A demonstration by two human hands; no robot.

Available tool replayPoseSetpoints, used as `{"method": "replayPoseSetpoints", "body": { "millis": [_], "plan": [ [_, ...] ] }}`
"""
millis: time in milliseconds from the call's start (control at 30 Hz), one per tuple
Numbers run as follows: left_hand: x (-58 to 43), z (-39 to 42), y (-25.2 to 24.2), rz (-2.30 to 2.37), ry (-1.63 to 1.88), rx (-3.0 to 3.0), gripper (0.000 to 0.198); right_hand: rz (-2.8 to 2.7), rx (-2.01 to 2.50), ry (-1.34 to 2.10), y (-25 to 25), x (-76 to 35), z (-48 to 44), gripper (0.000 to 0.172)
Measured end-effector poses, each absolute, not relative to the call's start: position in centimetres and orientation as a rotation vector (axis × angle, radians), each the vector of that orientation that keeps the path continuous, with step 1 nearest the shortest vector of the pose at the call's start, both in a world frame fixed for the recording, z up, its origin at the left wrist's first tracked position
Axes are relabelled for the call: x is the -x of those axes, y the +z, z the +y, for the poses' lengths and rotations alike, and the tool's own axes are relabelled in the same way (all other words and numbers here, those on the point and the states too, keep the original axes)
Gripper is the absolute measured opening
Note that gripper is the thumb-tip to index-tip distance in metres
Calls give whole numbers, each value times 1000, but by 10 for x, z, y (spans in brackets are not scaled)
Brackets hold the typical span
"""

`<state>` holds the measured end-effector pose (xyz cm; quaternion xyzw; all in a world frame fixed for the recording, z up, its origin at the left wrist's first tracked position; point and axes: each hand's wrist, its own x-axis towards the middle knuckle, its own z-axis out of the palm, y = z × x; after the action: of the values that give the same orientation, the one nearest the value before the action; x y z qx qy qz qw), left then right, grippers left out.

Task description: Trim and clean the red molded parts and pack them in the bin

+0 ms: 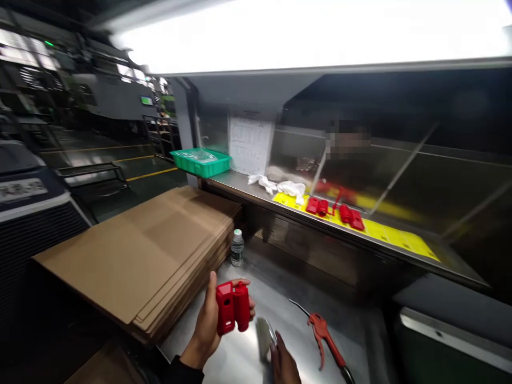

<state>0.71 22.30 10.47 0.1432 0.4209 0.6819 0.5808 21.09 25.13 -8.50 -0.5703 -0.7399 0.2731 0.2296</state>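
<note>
My left hand (206, 325) grips a red plastic part (232, 306) upright above the steel worktop (288, 277). Low in the view, my right hand (285, 362) holds a small shiny metal tool (265, 335) just right of the red part; it is blurred. A red air blow gun (326, 336) with a thin metal nozzle lies on the worktop to the right of my right hand.
A stack of flat cardboard sheets (140, 250) lies at the left, a small bottle (237, 247) beside it. On the raised shelf (256, 194) sit more red parts (336, 210) on yellow sheets, white cloth (280, 186) and a green tray (200, 161).
</note>
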Motion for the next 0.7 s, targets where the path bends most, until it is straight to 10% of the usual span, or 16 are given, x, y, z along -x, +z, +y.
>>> {"method": "replayPoseSetpoints", "body": {
  "millis": [333,467,700],
  "plan": [
    [-53,246,26,1038,1293,-195,55,-2049,2296,544,-124,-353,356,47],
    [-60,258,12,992,1349,-197,57,-2304,1981,639,-116,-349,332,36],
    [-68,267,-3,956,1366,-268,49,-2343,1492,482,-98,-353,277,73]
  ]
}}
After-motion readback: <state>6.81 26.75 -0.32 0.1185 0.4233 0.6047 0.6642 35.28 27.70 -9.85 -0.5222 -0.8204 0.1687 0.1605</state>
